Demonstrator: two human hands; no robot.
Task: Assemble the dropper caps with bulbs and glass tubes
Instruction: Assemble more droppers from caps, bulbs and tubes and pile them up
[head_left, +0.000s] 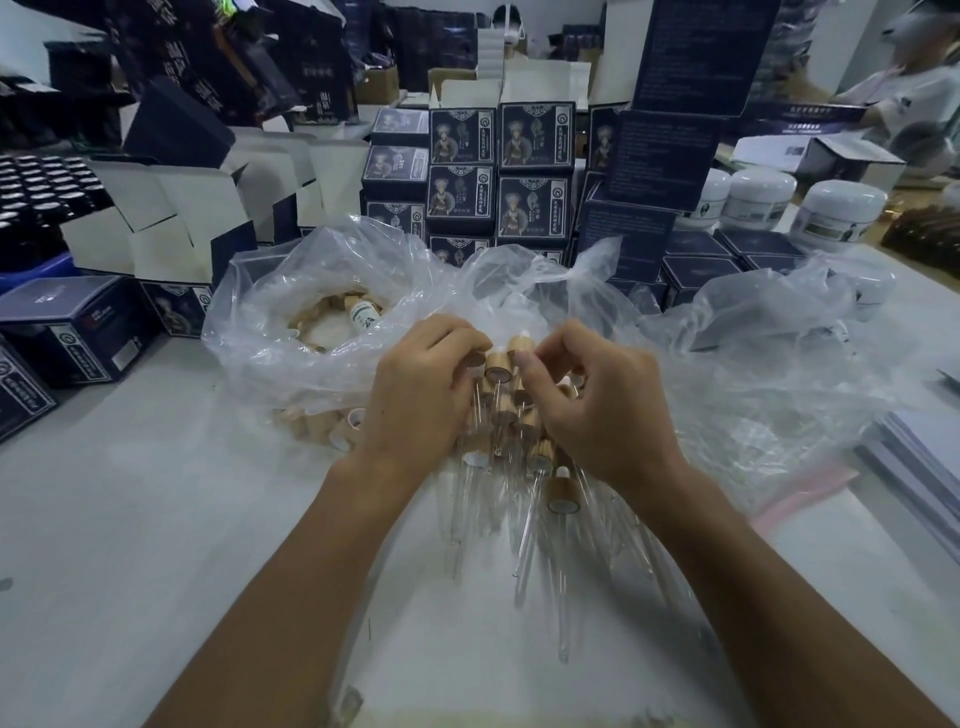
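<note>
Packing room, white counter (130, 519): my left hand (421, 395) and right hand (592, 400) each pinch wooden dropper cap (497, 364) over assembled pile (519, 441); best seat glass tube straight, gently.

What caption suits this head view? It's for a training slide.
Both hands gather wooden dropper caps with glass tubes on plastic bags.

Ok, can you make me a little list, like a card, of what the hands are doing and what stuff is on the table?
left hand: fingers curled round a bunch of assembled droppers
right hand: pinches a wooden cap at the top of the bunch
glass tubes: point down toward the person, over the table
plastic bag: open, behind the hands, with more wooden caps inside
behind the bag: stacked dark blue boxes
far right: white jars
</note>
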